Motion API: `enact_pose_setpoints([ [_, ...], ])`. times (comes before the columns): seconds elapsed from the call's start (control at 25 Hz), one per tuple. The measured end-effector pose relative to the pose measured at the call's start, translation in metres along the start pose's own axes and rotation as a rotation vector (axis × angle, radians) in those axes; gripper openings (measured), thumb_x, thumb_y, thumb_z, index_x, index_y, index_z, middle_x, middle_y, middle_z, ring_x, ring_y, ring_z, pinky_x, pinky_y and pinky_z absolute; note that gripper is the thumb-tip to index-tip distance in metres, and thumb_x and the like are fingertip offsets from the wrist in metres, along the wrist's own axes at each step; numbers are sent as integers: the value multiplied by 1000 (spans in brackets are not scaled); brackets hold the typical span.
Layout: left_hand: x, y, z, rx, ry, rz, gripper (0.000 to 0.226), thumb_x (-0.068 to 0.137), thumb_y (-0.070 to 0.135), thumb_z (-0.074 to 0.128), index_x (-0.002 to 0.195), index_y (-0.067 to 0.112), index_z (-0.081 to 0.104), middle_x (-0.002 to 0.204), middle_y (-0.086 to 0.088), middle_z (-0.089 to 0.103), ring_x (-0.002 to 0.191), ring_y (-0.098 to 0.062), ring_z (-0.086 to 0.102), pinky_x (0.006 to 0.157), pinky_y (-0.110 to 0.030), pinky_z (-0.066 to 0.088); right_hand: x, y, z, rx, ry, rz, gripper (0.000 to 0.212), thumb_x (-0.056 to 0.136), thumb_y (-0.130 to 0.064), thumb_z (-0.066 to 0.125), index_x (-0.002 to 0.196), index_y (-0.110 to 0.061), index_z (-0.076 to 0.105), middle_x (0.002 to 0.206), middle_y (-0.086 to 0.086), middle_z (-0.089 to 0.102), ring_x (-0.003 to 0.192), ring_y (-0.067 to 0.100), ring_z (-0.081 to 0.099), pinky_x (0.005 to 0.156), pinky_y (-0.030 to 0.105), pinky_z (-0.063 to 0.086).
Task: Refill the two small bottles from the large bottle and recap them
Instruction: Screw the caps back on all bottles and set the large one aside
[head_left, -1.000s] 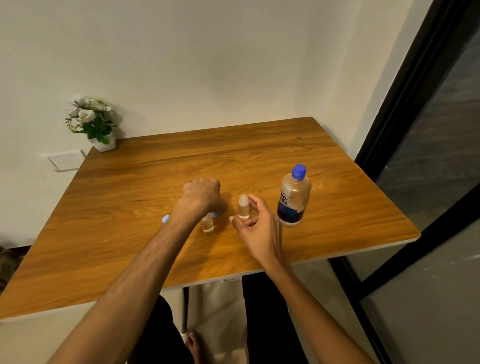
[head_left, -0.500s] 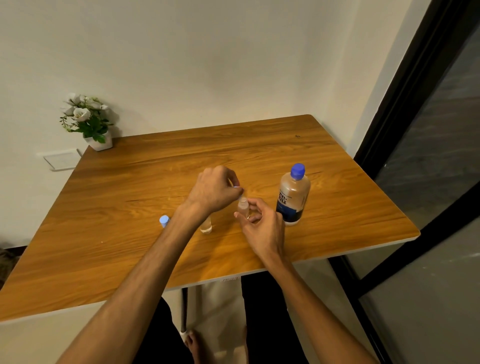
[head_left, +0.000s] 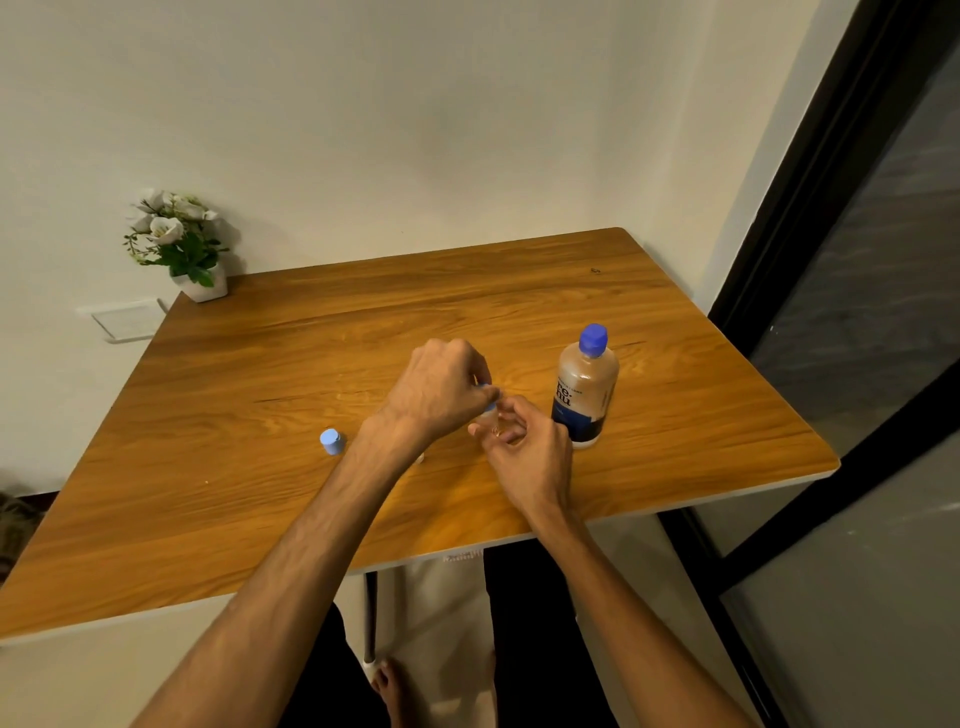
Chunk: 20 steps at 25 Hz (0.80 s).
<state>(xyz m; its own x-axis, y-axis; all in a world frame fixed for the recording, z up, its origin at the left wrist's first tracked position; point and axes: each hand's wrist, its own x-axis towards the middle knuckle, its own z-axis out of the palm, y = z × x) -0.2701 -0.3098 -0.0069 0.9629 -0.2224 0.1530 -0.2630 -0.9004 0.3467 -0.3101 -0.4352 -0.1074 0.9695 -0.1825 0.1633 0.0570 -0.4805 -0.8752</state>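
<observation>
Small bottle (head_left: 492, 422) pinched by right fingers (head_left: 501, 415); left fingers (head_left: 480, 382) grip cap (head_left: 487, 396), mid-table.

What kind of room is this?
Probably a home, not a lab: a wooden table against a plain wall, a small potted flower plant in the corner, and a dark-framed glass door alongside.
</observation>
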Motion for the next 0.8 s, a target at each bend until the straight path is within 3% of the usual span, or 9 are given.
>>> enact_pose_setpoints([
  [0.12, -2, 2, 9, -12, 12, -21, 19, 93, 29, 77, 100, 13, 82, 98, -4, 81, 90, -16, 75, 77, -34, 64, 0, 0, -2, -7, -13, -8, 43, 85, -36, 87, 124, -28, 72, 106, -8, 81, 83, 4, 75, 75, 39, 66],
  [0.2, -3, 2, 4, -7, -47, 18, 14, 90, 19, 76, 101, 14, 83, 104, -3, 80, 96, -16, 74, 79, -30, 61, 1, 0, -3, 1, -14, -8, 43, 84, -34, 87, 124, -28, 73, 106, -8, 81, 85, 6, 75, 76, 37, 66],
  [0.28, -5, 5, -4, -35, -152, 86, 25, 79, 11, 70, 99, 18, 83, 109, 1, 80, 103, -15, 73, 84, -26, 52, 1, 2, -2, 10, -10, 3, 41, 84, -30, 87, 122, -27, 73, 105, -6, 82, 90, 7, 76, 80, 37, 65],
  [0.36, -10, 10, -8, -110, -174, 132, 38, 69, 23, 60, 99, 23, 84, 109, 6, 81, 107, -13, 72, 97, -34, 48, 1, 3, -1, 13, -10, 3, 38, 84, -24, 85, 121, -27, 74, 102, -6, 82, 93, 9, 77, 81, 40, 66],
  [0.44, -12, 10, -2, -66, -70, 129, 41, 71, 34, 58, 104, 25, 81, 110, 8, 78, 109, -12, 70, 106, -39, 44, 1, 4, 0, -3, 0, -19, 35, 84, -21, 83, 116, -31, 74, 95, -9, 81, 88, 8, 76, 77, 42, 67],
  [0.56, -11, 7, 3, 175, -6, 102, 31, 83, 38, 69, 108, 22, 78, 110, 4, 73, 110, -18, 67, 103, -39, 42, 2, 4, -1, 6, -26, -7, 32, 85, -21, 83, 114, -32, 74, 102, -9, 82, 92, 7, 77, 79, 39, 67],
  [0.68, -13, 10, -3, 77, -108, 167, 42, 71, 47, 58, 100, 25, 80, 113, 6, 73, 116, -17, 64, 106, -43, 40, 3, 7, 0, -12, -14, -24, 28, 85, -23, 82, 111, -29, 74, 94, -8, 81, 87, 7, 77, 76, 41, 67],
  [0.8, -12, 8, 0, 107, 7, 125, 38, 79, 44, 65, 108, 22, 78, 114, 2, 73, 114, -19, 65, 99, -40, 45, 4, 7, 0, -9, -29, -33, 29, 85, -22, 83, 111, -31, 74, 94, -9, 81, 86, 7, 76, 75, 41, 67],
])
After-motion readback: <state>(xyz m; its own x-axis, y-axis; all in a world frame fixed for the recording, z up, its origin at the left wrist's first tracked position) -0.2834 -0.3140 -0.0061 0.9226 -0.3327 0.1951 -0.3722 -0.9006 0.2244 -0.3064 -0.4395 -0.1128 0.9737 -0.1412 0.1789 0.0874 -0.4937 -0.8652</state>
